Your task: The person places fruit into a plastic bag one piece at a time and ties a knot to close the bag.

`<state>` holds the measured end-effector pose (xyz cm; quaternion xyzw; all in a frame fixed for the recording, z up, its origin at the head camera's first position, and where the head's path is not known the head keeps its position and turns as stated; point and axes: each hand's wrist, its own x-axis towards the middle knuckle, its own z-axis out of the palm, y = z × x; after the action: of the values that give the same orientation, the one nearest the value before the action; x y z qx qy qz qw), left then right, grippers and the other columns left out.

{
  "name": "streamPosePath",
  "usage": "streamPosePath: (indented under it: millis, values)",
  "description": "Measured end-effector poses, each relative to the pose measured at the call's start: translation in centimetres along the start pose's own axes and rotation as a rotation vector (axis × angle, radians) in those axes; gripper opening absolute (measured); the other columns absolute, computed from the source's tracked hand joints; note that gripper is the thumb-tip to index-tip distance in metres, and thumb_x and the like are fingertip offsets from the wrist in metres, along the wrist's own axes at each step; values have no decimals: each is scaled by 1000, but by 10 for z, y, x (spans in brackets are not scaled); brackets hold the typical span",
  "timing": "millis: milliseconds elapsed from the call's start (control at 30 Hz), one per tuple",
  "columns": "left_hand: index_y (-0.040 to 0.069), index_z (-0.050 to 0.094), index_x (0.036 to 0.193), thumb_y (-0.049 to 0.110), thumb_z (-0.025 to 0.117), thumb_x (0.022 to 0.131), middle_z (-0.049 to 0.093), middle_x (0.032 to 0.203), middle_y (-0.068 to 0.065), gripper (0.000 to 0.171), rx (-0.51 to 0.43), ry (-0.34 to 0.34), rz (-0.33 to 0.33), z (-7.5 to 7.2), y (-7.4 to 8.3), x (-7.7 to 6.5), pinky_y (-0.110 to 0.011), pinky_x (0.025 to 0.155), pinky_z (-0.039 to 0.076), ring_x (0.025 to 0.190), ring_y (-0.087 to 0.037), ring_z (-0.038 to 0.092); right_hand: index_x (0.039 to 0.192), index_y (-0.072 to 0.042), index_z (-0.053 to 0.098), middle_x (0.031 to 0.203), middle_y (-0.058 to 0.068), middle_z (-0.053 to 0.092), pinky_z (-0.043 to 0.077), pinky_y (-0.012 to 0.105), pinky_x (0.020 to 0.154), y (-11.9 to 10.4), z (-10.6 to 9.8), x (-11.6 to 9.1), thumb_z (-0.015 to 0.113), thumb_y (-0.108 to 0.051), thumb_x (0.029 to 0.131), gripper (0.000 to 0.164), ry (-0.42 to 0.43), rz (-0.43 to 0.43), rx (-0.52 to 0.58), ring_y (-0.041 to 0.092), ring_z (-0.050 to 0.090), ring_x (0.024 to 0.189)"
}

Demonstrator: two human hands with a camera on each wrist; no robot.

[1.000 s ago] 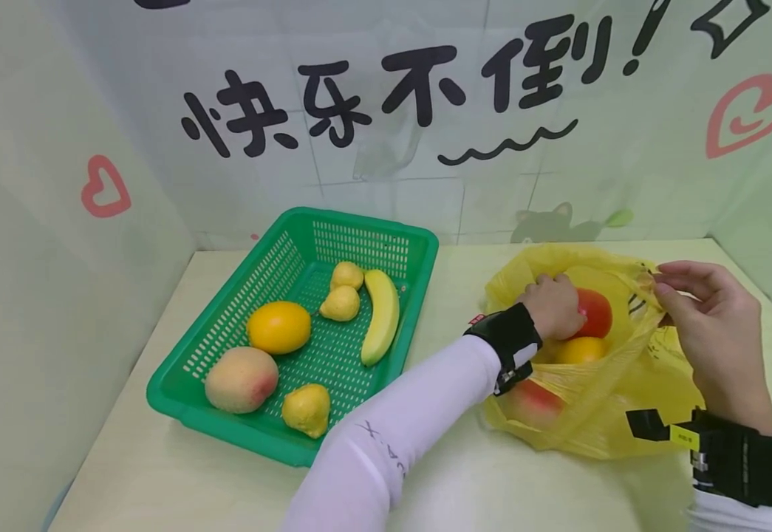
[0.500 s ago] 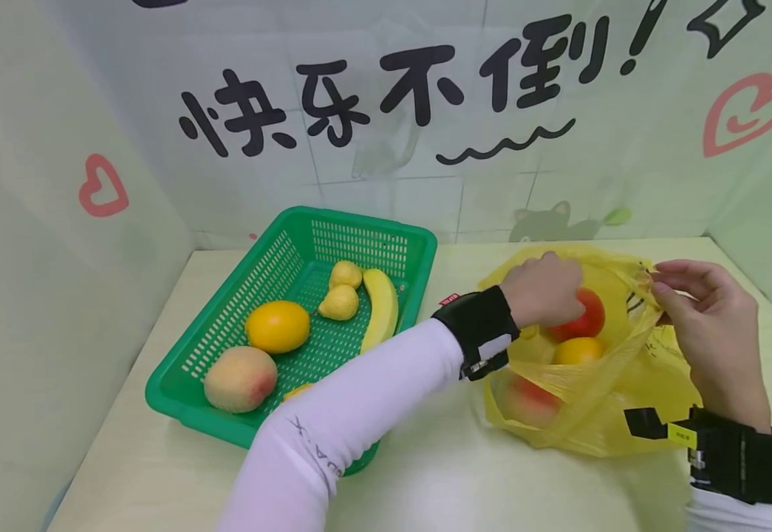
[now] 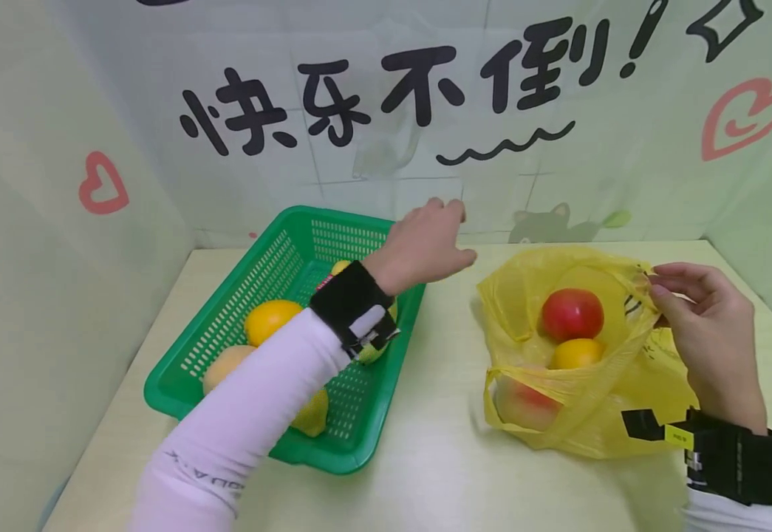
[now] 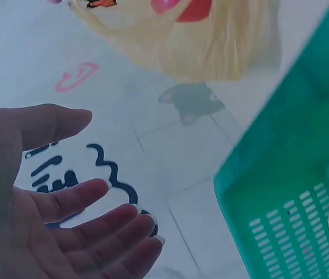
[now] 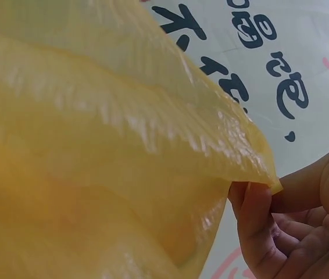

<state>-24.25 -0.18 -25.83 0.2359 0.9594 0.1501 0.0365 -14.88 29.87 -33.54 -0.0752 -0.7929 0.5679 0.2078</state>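
My left hand [image 3: 422,247] hangs over the back right corner of the green basket [image 3: 339,463]. Its fingers are spread and hold nothing, as the left wrist view also shows of the hand [image 4: 89,232]. With thumb and fingers, my right hand [image 3: 714,332] pinches the rim of a yellow plastic bag [image 3: 625,421]; the right wrist view shows the bag's corner [image 5: 263,168] between them. Inside the bag lie a red round fruit [image 3: 572,314] and an orange-yellow fruit [image 3: 577,354]. A peach-coloured fruit [image 3: 525,403] shows through its front.
In the basket are a yellow oval fruit [image 3: 271,321], a peach [image 3: 224,362] and a lumpy yellow fruit [image 3: 312,415]. The left arm hides much of the banana [image 3: 374,353] and the small yellow fruits [image 3: 340,267]. A printed curtain [image 3: 386,177] stands behind the table [image 3: 439,443].
My left hand has let go of the red fruit in the bag, come out and swung left to the basket. The right hand keeps its hold on the bag's rim.
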Motion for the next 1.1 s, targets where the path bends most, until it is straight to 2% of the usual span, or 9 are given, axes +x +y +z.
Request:
streamPosePath:
  millis: [167,333,433,567,600,667,767,900,1100]
  values:
    - [8,44,142,32,62,91,50,137,-13,59,-32,-19,-109,-18,-42,-22,-44,91,51,109,-26,53,114,-24,59,99,-22,64,49,7,63,1,0,0,56,-6,98,24,8,0,-74,-5,62,79]
    - [6,39,145,32,68,86,45,142,-18,71,-21,-65,-237,-33,-80,-43,-53,101,45,120,-34,49,114,-24,59,98,-23,64,49,7,63,2,0,-1,56,-7,98,24,5,10,-77,-5,62,78]
    - [4,35,147,33,71,85,42,146,-22,77,-8,-84,-303,-36,-102,-55,-66,109,32,130,-41,43,114,-25,59,99,-23,63,49,7,63,3,0,-2,55,-7,98,24,4,15,-83,-5,62,79]
    - [-2,33,147,28,72,86,38,149,-28,78,-7,-119,-333,-32,-128,-70,-71,111,24,140,-50,30,114,-26,58,100,-23,62,48,7,63,2,0,-1,55,-7,99,25,10,9,-102,-5,60,82]
    - [-3,33,146,26,72,86,37,149,-29,77,-7,-133,-333,-30,-133,-73,-69,111,26,141,-52,28,114,-26,58,100,-23,62,48,6,63,2,1,-1,54,-7,99,25,12,7,-104,-5,60,82]
    - [-4,33,146,24,72,86,32,150,-33,77,1,-173,-351,-27,-142,-80,-67,109,33,139,-56,26,114,-25,58,100,-23,62,48,6,64,1,1,0,55,-6,99,25,15,5,-105,-5,60,82]
    - [-4,33,146,23,72,85,30,148,-36,77,29,-239,-376,-23,-152,-88,-66,104,39,132,-56,33,114,-25,58,101,-23,61,48,6,64,1,2,1,55,-6,98,25,14,7,-106,-5,60,82]
    - [-3,36,145,24,74,84,37,142,-35,77,35,-315,-390,-18,-159,-94,-61,98,45,119,-48,44,115,-26,58,100,-23,62,48,6,64,1,3,1,55,-7,98,25,11,9,-108,-5,60,82]
    - [-1,37,144,22,77,80,47,135,-29,79,-16,-421,-406,-10,-165,-94,-53,92,50,108,-37,49,114,-25,59,100,-22,62,48,6,63,2,4,1,56,-6,98,25,8,6,-94,-5,61,82]
